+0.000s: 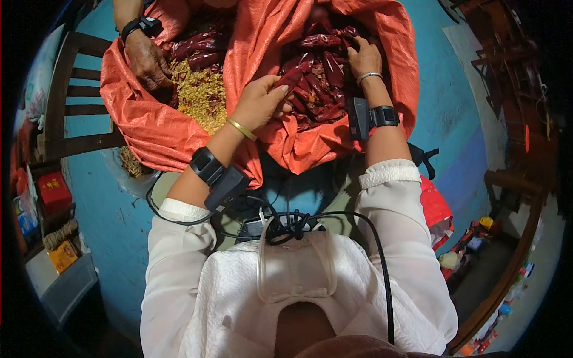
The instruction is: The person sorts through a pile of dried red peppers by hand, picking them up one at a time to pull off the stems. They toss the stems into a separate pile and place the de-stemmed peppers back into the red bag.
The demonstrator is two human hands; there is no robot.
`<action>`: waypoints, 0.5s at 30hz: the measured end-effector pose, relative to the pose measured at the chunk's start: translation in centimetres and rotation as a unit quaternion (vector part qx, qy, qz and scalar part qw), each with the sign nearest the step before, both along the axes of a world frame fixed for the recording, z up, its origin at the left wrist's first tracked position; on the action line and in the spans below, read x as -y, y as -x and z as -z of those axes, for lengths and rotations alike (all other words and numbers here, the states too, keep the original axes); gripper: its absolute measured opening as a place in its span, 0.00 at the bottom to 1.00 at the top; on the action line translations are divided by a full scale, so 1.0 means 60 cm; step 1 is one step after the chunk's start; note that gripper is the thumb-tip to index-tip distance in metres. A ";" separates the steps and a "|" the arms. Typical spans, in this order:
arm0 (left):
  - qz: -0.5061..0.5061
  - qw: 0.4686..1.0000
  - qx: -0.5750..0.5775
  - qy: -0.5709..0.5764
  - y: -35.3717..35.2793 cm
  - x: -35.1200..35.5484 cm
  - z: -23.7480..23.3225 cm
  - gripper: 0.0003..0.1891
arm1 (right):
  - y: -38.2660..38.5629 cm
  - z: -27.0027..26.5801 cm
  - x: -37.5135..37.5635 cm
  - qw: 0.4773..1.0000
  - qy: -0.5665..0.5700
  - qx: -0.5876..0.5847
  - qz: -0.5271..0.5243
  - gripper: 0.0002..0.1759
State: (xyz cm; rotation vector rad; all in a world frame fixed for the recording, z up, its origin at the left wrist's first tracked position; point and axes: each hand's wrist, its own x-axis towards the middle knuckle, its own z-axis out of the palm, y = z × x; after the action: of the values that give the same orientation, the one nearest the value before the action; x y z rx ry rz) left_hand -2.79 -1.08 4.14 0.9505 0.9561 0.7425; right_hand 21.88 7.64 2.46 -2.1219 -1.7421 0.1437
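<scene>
An orange woven sack [304,152] lies open before me, with many dark red dried chilies [316,89] inside. My left hand [259,104] is over its left rim, thumb and fingers closed on a long, shiny dried chili [295,73]. At the sack's right side, my right hand [365,59] reaches down among the chilies with its fingers bent together. Whatever those fingertips pinch is too small to make out.
A second orange sack [143,134] on the left holds yellow seeds [200,92] and more chilies. Another person's hand [149,62] reaches into it. A wooden chair [89,143] stands at far left. Black cables [292,227] hang across my lap; a red bag [434,209] is at my right.
</scene>
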 end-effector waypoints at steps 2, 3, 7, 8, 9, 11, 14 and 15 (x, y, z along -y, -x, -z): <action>-0.004 1.000 0.008 0.000 0.002 0.000 -0.006 0.09 | -0.009 0.016 -0.012 0.999 0.025 -0.014 -0.015 0.18; -0.017 1.000 0.008 0.007 -0.001 0.001 -0.011 0.09 | -0.005 0.016 -0.012 0.999 0.026 -0.013 -0.019 0.18; -0.022 1.000 0.002 0.008 -0.001 0.001 -0.011 0.09 | 0.002 0.021 -0.007 0.999 0.018 -0.026 0.011 0.16; -0.024 1.000 0.003 0.009 -0.001 0.001 -0.010 0.09 | 0.003 0.023 -0.006 0.999 0.010 -0.034 0.013 0.15; -0.023 1.000 0.009 0.005 0.000 0.000 -0.008 0.08 | 0.003 0.028 -0.004 0.999 0.011 -0.034 0.012 0.15; -0.023 1.000 0.017 0.002 -0.001 -0.002 -0.003 0.08 | -0.002 0.034 0.001 0.998 0.003 0.021 -0.061 0.15; -0.020 1.000 -0.001 0.002 -0.001 -0.006 0.005 0.09 | -0.017 0.031 0.006 0.993 0.073 -0.006 -0.094 0.16; -0.018 1.000 0.004 0.006 -0.001 -0.007 0.007 0.09 | -0.018 0.026 0.012 0.992 0.079 -0.002 -0.096 0.18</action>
State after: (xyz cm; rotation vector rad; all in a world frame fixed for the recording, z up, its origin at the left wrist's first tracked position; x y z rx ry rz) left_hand -2.74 -0.63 3.72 0.9210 0.9709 0.7700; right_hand 22.94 6.90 0.91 -2.0535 -1.9903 0.3494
